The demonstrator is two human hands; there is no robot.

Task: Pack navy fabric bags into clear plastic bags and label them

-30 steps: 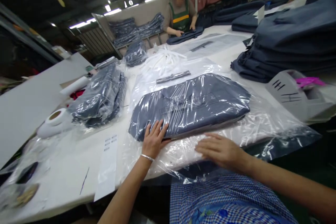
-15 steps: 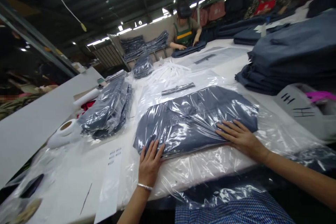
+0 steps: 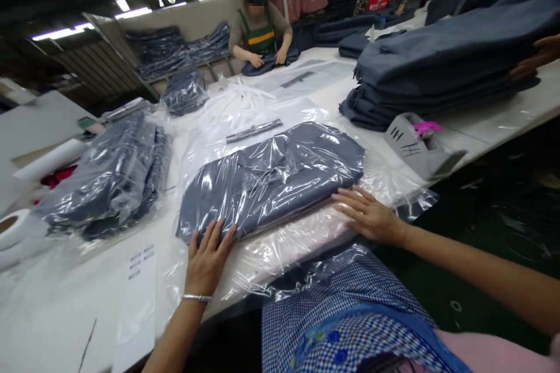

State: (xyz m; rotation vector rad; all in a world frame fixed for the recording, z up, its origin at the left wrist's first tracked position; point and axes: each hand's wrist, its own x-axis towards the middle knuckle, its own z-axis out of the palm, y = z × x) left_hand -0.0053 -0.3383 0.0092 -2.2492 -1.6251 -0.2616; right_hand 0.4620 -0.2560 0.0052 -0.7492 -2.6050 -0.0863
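A folded dark blue garment [image 3: 271, 178] lies inside a clear plastic bag [image 3: 301, 239] on the white table [image 3: 56, 309]. My left hand [image 3: 207, 259] rests flat with fingers spread on the garment's near left corner, a thin bracelet on the wrist. My right hand [image 3: 370, 215] lies flat, fingers stretched out, on the loose plastic just in front of the garment's near right edge. Neither hand holds anything. The bag's open end hangs over the table edge toward my checked apron [image 3: 332, 315].
A pile of bagged garments [image 3: 109, 178] lies at the left, with a tape roll [image 3: 11, 227] beyond it. A tall stack of unbagged blue garments [image 3: 437, 70] and a grey dispenser [image 3: 415, 143] stand at the right. A person in a green apron [image 3: 260, 32] works at the far end.
My right hand slid off the garment's right end back onto the loose plastic in front of it. My left hand stayed on the left corner. The view swung to the right.
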